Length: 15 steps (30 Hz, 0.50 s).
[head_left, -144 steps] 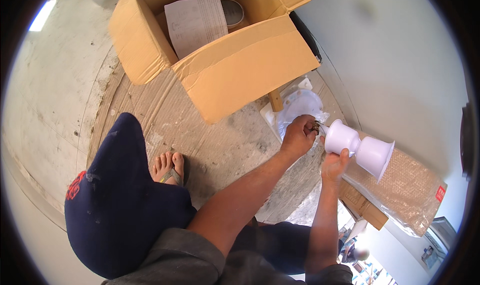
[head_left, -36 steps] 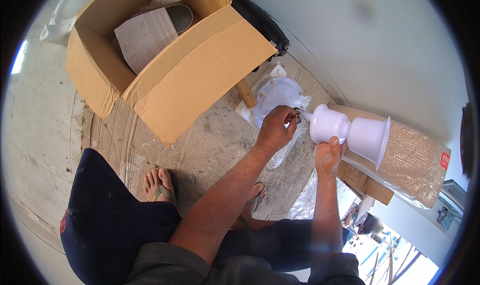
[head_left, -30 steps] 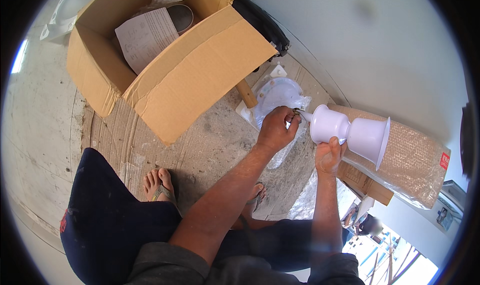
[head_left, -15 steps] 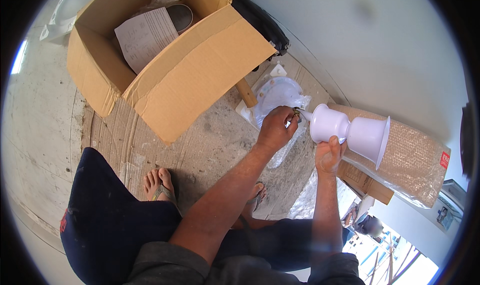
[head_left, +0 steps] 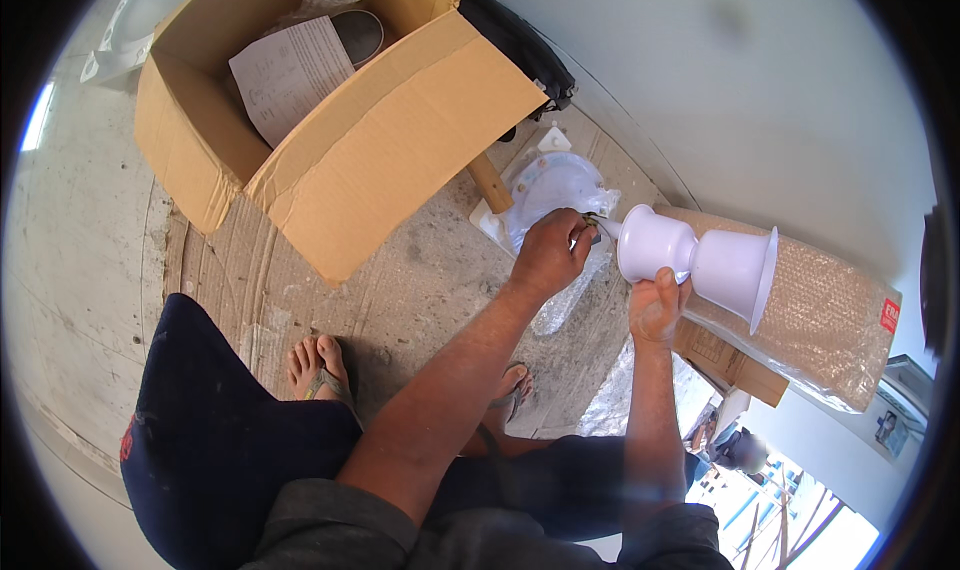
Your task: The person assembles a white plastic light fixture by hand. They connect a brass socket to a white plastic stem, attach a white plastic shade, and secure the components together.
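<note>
A glossy white hourglass-shaped fitting (head_left: 735,273), with a flared rim on its right and a narrow stem on its left, lies sideways in the air. My right hand (head_left: 658,308) is closed around its waist from below, thumb up. At the stem end, my left hand (head_left: 551,254) pinches a small dark and brass-coloured piece (head_left: 590,221), partly hidden by the fingers; its kind is not clear. Beneath the left hand, a round white part in clear plastic wrap (head_left: 555,185) lies on the cardboard-covered floor.
A large opened carton (head_left: 400,140) with a paper sheet (head_left: 290,78) stands at the upper left. A wooden handle (head_left: 490,183) pokes out beside it. A bubble-wrapped box (head_left: 825,315) lies along the wall at right. My sandalled feet (head_left: 320,366) are below; another person (head_left: 738,451) is at lower right.
The white fitting and both hands have shifted very slightly to the left. Both grips look the same.
</note>
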Each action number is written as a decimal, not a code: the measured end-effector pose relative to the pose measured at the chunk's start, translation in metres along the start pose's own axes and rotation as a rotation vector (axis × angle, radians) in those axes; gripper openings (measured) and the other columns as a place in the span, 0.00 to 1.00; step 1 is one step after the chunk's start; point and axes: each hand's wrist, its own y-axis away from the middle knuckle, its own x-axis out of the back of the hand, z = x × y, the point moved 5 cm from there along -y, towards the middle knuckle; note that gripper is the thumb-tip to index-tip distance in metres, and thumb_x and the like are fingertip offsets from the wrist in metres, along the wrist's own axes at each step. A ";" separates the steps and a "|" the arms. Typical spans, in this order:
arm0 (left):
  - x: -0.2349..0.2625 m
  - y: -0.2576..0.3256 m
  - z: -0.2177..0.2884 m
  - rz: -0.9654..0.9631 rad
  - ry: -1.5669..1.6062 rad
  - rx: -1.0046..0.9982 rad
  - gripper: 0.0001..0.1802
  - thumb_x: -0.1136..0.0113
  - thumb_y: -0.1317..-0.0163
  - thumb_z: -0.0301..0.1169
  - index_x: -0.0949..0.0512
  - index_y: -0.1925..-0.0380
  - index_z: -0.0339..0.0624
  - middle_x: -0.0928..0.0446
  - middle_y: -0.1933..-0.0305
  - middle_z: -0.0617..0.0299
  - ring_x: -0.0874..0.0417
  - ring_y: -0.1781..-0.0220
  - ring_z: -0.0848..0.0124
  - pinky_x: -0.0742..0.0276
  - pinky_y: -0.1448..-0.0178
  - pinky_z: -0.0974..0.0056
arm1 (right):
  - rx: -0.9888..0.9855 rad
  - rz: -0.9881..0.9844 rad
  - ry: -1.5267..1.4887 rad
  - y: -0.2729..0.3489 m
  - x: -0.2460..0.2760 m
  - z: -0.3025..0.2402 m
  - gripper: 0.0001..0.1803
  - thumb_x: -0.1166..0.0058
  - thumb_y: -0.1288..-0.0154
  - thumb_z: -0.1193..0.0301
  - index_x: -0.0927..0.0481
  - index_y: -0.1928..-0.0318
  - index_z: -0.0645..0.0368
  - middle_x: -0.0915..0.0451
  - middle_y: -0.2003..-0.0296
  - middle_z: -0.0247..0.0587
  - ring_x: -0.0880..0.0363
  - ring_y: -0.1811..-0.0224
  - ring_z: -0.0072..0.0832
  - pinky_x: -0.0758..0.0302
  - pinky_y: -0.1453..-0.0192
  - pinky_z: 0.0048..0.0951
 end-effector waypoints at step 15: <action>0.007 0.001 0.015 0.088 -0.134 -0.136 0.09 0.31 0.43 0.24 0.22 0.65 0.37 0.21 0.67 0.56 0.19 0.63 0.57 0.22 0.56 0.56 | -0.007 0.029 0.028 0.002 -0.005 -0.004 0.45 0.35 0.39 0.67 0.44 0.25 0.57 0.35 0.34 0.43 0.35 0.31 0.40 0.39 0.26 0.48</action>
